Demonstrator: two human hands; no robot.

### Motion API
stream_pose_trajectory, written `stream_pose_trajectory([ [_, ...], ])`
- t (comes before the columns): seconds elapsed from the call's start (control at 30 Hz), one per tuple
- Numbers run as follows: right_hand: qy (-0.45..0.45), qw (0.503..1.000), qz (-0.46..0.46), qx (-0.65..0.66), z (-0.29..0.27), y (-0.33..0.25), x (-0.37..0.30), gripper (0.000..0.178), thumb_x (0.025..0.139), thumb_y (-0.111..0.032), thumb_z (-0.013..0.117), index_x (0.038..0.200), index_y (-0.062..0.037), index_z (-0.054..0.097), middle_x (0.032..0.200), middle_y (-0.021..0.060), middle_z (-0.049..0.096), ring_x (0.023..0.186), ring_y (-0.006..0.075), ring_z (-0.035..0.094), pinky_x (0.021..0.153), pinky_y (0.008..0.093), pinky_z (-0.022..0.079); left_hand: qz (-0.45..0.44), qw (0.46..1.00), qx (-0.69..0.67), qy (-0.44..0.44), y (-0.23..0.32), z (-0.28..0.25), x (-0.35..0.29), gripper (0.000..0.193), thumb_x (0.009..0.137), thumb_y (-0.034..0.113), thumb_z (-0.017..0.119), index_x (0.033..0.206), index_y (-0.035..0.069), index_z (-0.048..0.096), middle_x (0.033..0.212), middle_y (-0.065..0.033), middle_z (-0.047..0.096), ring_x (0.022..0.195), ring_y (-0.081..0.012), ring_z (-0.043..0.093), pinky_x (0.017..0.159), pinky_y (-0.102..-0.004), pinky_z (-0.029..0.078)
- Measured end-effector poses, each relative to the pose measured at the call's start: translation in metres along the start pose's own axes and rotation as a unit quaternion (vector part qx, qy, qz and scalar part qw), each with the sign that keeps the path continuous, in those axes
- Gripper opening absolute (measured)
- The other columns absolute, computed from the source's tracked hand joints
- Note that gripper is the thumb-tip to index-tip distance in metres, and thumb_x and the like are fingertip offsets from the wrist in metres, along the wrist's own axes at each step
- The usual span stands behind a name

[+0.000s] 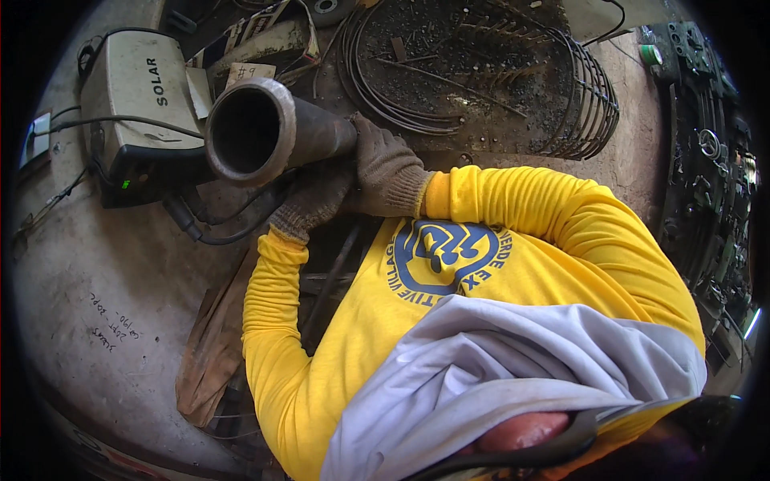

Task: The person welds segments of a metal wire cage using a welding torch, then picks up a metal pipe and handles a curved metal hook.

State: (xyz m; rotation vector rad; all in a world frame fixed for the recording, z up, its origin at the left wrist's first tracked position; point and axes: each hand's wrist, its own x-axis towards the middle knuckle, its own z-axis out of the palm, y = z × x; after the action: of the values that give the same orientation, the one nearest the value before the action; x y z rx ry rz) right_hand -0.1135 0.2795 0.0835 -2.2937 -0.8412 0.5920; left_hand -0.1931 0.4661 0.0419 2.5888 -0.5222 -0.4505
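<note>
A thick dark steel pipe (317,136) lies across my grip, its wide open end tipped toward the upper left with a bare, worn-looking rim. Beneath it my left hand (314,199), in a brown knit glove, supports the pipe; its fingers are mostly hidden under the metal. My right hand (389,167), gloved the same way, closes on the pipe's narrower end, close beside the left. Both forearms are in yellow sleeves.
A beige machine box (132,96) with black cables stands at the left. Coiled wire (369,88) and a round wire cage (593,104) lie on a dirty metal plate (433,48) ahead. Greasy machinery (706,144) lines the right. A brown cloth (210,349) hangs lower left.
</note>
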Motion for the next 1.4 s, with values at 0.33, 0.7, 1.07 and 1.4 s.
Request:
stream_pose_trajectory([
  [0.33,-0.099,0.994,-0.053,0.0,-0.029,0.008,0.017,0.092,0.07,-0.033,0.083,0.143,-0.0017,0.037,0.121,0.0255,0.063,0.112,0.0417,0.063,0.095,0.0473,0.052,-0.042,0.954,0.061,0.292,0.021,0.046,0.017,0.026,0.098,0.025,0.052,0.114,0.008,0.063,0.105,-0.0156,0.066,0.098,-0.036,0.064,0.086,-0.0486,0.051],
  [0.7,-0.035,0.996,-0.078,0.018,-0.022,0.015,0.007,0.086,0.071,-0.037,0.086,0.14,-0.0077,0.043,0.13,0.0214,0.06,0.117,0.036,0.062,0.096,0.0454,0.053,-0.065,0.878,0.066,0.469,0.028,-0.039,0.011,0.075,0.077,0.035,0.082,0.138,0.009,0.049,0.13,-0.0167,0.06,0.115,-0.0361,0.061,0.095,-0.0453,0.051],
  [1.07,-0.099,0.993,0.027,-0.062,-0.046,-0.015,0.006,0.099,0.067,-0.051,0.084,0.143,-0.0084,0.037,0.127,0.0215,0.06,0.119,0.037,0.06,0.1,0.0441,0.05,-0.087,0.897,0.061,0.43,0.038,-0.052,0.018,0.068,0.074,0.036,0.085,0.131,0.01,0.058,0.117,-0.0181,0.067,0.104,-0.0384,0.066,0.089,-0.0457,0.054],
  [1.4,0.048,0.992,-0.107,-0.043,-0.01,0.035,0.008,0.093,0.073,-0.041,0.08,0.143,0.0013,0.037,0.126,0.0243,0.061,0.112,0.0399,0.064,0.097,0.0461,0.052,-0.069,0.922,0.116,0.364,0.023,-0.048,0.025,0.067,0.076,0.045,0.082,0.13,0.012,0.061,0.119,-0.0171,0.068,0.109,-0.0351,0.066,0.093,-0.0449,0.052],
])
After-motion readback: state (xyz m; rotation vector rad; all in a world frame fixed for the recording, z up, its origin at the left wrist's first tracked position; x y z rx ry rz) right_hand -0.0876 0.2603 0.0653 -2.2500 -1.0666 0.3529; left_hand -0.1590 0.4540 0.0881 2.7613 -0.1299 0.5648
